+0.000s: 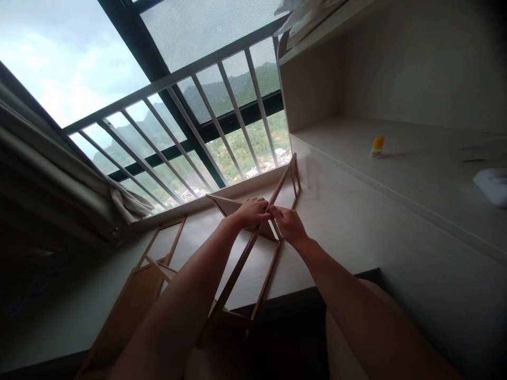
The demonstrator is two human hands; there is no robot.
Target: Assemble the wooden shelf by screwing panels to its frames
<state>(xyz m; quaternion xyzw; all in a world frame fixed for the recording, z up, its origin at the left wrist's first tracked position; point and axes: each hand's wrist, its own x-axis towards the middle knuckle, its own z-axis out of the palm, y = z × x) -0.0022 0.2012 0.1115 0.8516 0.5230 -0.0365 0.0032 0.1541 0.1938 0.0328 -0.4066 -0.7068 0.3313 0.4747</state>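
A brown wooden frame (237, 270) of slim rails and crossbars stands tilted on the pale surface in front of me. My left hand (251, 212) is closed around its long upper rail near the middle. Close beside it, my right hand (291, 227) grips the same rail, thumb pressed near the left fingers. Whether a small part sits between the two hands cannot be made out. A flat brown panel (228, 206) meets the frame behind my left hand. To the left lies a second wooden frame piece (180, 235) with a broad brown board (122, 306), partly hidden by my left forearm.
A window with a metal railing (194, 126) rises at the back. A grey curtain (59, 153) hangs at the left. On the wooden shelf (336, 145) at the right stand a small yellow-capped bottle (377, 144) and a white object (493, 186). Plastic bags (311, 21) lie above.
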